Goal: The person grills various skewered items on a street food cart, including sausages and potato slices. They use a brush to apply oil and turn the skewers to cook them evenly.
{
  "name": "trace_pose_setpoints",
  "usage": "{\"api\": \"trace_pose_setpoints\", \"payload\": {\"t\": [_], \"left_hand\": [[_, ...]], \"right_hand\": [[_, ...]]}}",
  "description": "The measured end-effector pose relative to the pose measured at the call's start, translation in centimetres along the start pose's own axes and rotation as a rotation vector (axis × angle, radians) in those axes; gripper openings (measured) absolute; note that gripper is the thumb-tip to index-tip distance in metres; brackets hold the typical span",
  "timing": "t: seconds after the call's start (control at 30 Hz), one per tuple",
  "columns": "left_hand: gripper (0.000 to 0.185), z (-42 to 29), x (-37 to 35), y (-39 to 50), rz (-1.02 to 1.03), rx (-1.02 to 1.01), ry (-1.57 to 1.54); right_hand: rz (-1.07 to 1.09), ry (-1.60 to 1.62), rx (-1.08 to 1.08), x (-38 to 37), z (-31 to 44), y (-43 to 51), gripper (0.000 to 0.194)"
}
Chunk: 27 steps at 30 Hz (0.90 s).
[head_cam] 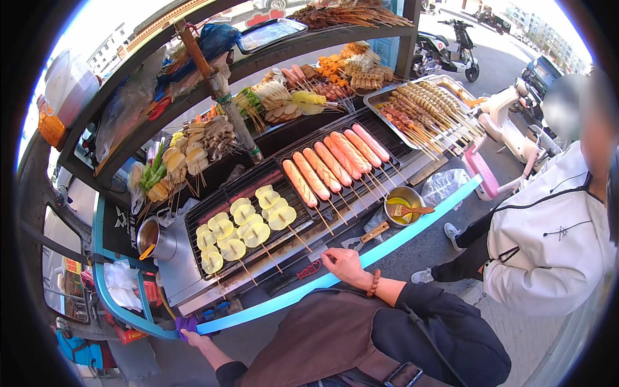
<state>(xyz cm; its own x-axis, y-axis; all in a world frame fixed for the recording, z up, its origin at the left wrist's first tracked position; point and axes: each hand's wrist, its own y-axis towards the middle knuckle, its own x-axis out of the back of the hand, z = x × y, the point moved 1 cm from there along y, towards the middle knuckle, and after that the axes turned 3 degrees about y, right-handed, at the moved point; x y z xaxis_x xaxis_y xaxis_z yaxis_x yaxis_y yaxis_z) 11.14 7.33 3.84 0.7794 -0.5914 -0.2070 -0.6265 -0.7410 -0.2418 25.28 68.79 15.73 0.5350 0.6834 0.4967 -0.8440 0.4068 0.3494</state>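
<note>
At the cart's lower left, my left hand (192, 334) is closed on a purple cloth (185, 325) against the light-blue rail (285, 289). My right hand (344, 266) hovers by the rail's inner side, fingers loosely curled, with nothing visible in them. A beaded bracelet circles that wrist. Beyond it, several skewers of pale yellow slices (256, 234) lie on the grill grate (197, 251), sticks pointing toward me. To their right, several scored sausages on sticks (316, 169) rest in a grooved black pan. A wooden-handled tool (375, 232) lies just right of my right hand.
A metal pot (420, 196) of yellow liquid holds a wooden brush (411, 210). At left stands another metal pot (167, 244). A tray (375, 100) of meat skewers sits far right. Skewered foods (275, 96) line the back shelf. A person in a white jacket (546, 217) stands at right.
</note>
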Motion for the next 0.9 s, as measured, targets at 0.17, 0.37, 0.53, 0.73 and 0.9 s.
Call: {"api": "trace_pose_setpoints", "payload": {"t": [0.17,0.37,0.53,0.73,0.9], "left_hand": [[0.060,-0.1,0.5,1.1,-0.130,0.144,0.221],[0.082,-2.2,-0.2,-1.4,-0.316,0.167,0.583],[0.067,-4.4,-3.1,-9.0,-0.514,-0.677,0.993],[0.031,-5.3,-9.6,-18.7,0.239,-0.393,0.508],[0.041,-6.3,-14.2,-21.5,0.719,0.124,0.539]], "right_hand": [[0.038,0.087,-0.057,0.2,0.0,-0.1,0.015],[0.108,0.283,-0.318,0.4,-0.7,0.2,0.022],[0.137,0.272,-0.277,0.4,-0.5,0.1,0.023],[0.102,0.237,-0.207,0.1,-0.7,0.0,0.023],[0.159,0.400,-0.352,0.2,-0.7,0.4,0.025]]}}
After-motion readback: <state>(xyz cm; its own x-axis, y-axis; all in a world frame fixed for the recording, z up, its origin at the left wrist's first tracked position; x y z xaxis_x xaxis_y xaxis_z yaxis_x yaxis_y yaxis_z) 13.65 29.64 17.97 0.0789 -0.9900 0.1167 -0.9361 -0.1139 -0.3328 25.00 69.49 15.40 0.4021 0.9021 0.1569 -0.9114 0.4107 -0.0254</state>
